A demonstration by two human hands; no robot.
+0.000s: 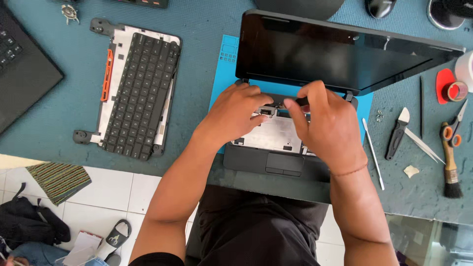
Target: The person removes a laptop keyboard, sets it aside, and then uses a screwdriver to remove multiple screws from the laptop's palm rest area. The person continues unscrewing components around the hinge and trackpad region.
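An open black laptop (345, 54) with its keyboard taken out sits on a blue mat (224, 74). A silver metal plate (276, 134) shows inside the base, above the touchpad (284, 163). My left hand (234, 111) rests on the upper left of the base, fingers curled by a small part near the hinge. My right hand (327, 123) covers the upper right of the base and pinches a thin black piece (301, 101) at the hinge line. The removed keyboard (139, 93) lies to the left, on its white backing with an orange strip.
Another black laptop (22, 69) lies at far left. To the right are a thin metal rod (373, 152), a folding knife (396, 133), tweezers (423, 146), scissors (456, 125), a brush (449, 170), a tape roll (457, 91) and small screws (379, 116). The table edge runs near my lap.
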